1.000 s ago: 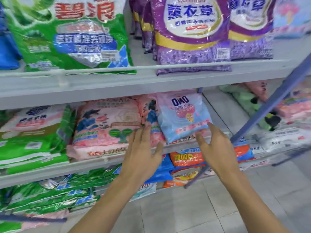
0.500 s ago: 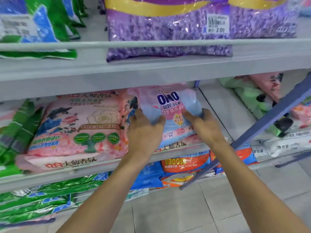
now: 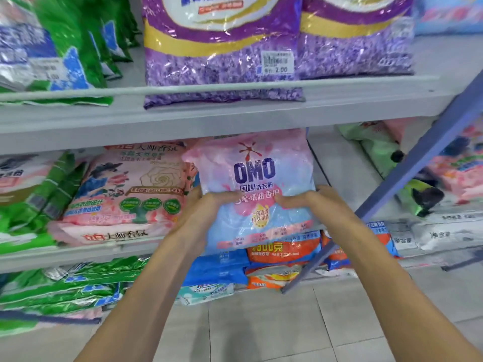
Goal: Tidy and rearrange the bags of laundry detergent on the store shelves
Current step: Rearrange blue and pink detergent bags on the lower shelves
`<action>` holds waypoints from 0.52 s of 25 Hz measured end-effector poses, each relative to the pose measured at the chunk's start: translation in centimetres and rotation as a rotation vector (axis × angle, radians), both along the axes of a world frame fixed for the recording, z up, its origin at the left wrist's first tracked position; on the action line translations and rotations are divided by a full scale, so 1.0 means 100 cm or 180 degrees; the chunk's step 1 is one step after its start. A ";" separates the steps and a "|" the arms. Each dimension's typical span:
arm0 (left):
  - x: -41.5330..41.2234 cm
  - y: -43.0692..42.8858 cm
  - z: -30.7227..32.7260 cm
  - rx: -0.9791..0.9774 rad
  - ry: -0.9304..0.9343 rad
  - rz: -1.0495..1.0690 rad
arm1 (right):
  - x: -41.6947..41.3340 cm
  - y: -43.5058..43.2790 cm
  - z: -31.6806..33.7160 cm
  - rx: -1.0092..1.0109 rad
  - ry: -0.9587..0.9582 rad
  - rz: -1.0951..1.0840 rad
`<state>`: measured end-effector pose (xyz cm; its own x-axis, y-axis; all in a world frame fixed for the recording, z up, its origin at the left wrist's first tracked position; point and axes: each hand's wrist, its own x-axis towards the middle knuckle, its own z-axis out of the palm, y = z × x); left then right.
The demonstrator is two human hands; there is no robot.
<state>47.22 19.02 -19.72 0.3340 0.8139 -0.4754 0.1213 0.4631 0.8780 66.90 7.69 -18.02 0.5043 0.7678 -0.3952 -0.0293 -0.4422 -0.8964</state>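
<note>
in the centre of the frame both hands hold one omo bag, a soft plastic pouch, glossy, pink on top and light blue below. the left hand grips its left edge and the right hand its right edge, fingers closed on the film, thumbs on the front. the bag stands nearly upright in front of the middle shelf, and its bottom hangs over the shelf edge.

just left of it lies a pink bag with a rose print, flat and a little wrinkled. in the upper centre stand purple bags, shiny, with tops cut off by the frame. green bags at the upper left are blurred, and their text is hard to read. orange bags below are partly hidden behind the omo bag.
</note>
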 end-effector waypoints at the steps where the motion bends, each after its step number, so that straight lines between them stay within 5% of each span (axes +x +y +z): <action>1: -0.006 -0.008 0.008 -0.0009 0.0026 -0.0070 | -0.003 -0.013 0.003 -0.0002 0.0111 0.0029; 9: -0.040 -0.117 0.077 -0.0100 -0.0244 -0.0426 | -0.056 -0.139 0.033 0.0322 0.0896 -0.0405; 13: -0.035 -0.158 0.115 -0.0126 -0.0340 -0.0283 | -0.056 -0.176 0.083 0.0538 0.0767 -0.0498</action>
<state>43.74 3.22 -8.20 0.4545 0.7602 -0.4643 0.0702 0.4890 0.8694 61.33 -9.87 -9.74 0.5288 0.7533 -0.3911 -0.3053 -0.2611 -0.9158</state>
